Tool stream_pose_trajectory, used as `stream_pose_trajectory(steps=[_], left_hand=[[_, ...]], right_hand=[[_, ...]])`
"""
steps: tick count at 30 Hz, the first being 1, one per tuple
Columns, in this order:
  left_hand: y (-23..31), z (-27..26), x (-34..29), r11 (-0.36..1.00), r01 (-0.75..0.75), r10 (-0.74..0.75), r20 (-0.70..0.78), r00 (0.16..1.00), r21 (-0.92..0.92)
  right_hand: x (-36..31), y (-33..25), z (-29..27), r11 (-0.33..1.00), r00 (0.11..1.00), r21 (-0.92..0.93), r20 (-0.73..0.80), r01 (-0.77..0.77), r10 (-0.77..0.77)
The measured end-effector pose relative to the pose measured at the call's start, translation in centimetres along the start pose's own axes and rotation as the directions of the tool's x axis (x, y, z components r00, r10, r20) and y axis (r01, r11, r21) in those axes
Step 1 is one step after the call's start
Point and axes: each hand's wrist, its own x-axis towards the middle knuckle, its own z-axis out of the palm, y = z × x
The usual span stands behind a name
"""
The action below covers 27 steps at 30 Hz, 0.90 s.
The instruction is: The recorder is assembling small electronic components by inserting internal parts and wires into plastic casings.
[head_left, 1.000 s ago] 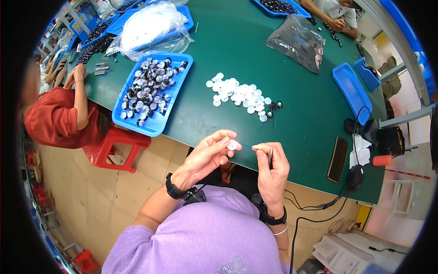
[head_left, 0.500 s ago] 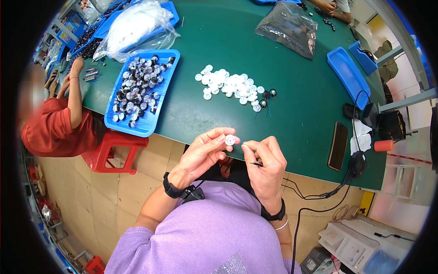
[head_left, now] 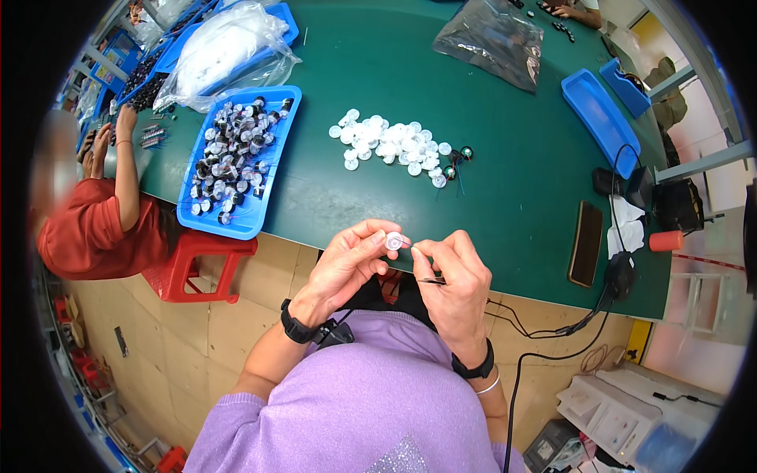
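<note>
Between the thumb and fingers of my left hand (head_left: 351, 256) is a small round whitish plastic cap (head_left: 394, 241), its face turned up. Just right of it, my right hand (head_left: 456, 272) is closed, thumb and forefinger pinched close to the cap's edge. A thin dark line seems to run from the cap to those fingertips; it is too fine to name. A slim dark pointed tool (head_left: 431, 281) pokes out from under the right hand's curled fingers. Beyond both hands, a pile of similar white caps (head_left: 386, 140) lies on the green table (head_left: 489, 189).
Left stands a blue tray (head_left: 251, 225) of black-and-clear wired parts (head_left: 236, 154). Small wired parts (head_left: 456, 162) lie beside the caps. A phone (head_left: 585, 243), cables, an empty blue tray (head_left: 599, 118) and a grey bag (head_left: 493, 43) are rightward. A co-worker in red (head_left: 95, 229) sits left.
My right hand's fingertips have come slightly left, closer to the cap. The left hand keeps its hold. The co-worker's hands at the left have shifted, and the view has moved a little.
</note>
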Motion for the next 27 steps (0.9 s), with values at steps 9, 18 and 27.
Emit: stream_pose_trajectory(steps=[9, 18, 27], left_hand=[[-0.83, -0.23, 0.08, 0.999, -0.025, 0.026, -0.015, 1.0, 0.029], [-0.97, 0.19, -0.02, 1.0, -0.007, 0.008, -0.022, 1.0, 0.028], [-0.99, 0.55, 0.1, 0.999, -0.003, 0.004, -0.04, 0.999, 0.032]], right_hand=[[-0.05, -0.11, -0.03, 1.0, 1.0, -0.023, 0.006, 0.014, -0.014], [-0.26, 0.19, 0.26, 0.999, 1.0, -0.032, 0.011, 0.019, -0.019], [-0.22, 0.16, -0.04, 0.997, 1.0, -0.076, 0.018, 0.014, -0.013]])
